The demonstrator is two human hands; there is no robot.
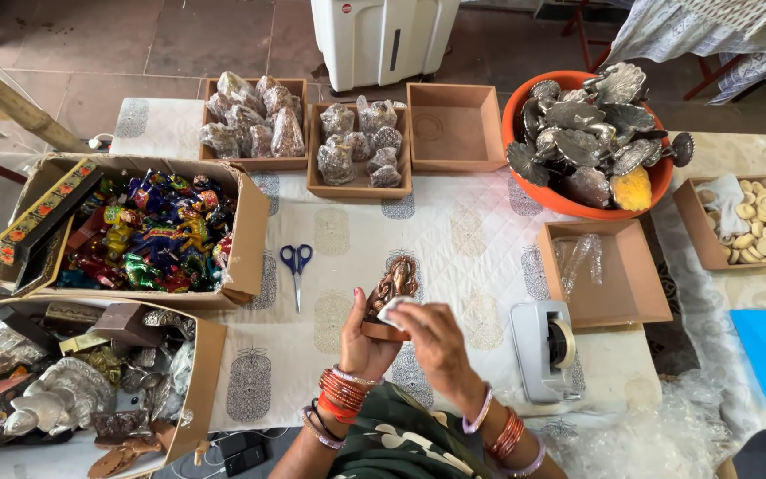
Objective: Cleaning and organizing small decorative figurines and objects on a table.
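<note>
Head view: The left hand (363, 341) is gripping a small brown figurine (392, 288) by its base, fingers closed around the lower part, holding it upright above the white patterned table cloth (454, 248). The figurine is rising out of the top of that hand, its upper half standing clear of the fingers. The right hand (436, 341) is pressing a small white pad (394, 310) against the figurine's lower front, fingers curled on the pad; this hand is lying just right of the figurine and touching it through the pad.

Blue-handled scissors (295, 266) are lying on the cloth to the left of the hands, well apart from them. A grey tape dispenser (544, 348) is sitting near the right hand. A cardboard box of bright coloured pieces (148, 232) is standing at far left. Three shallow trays are lining the far edge, two holding wrapped items (358, 142). An orange bowl (658, 182) is holding silver-coloured metal pieces.
</note>
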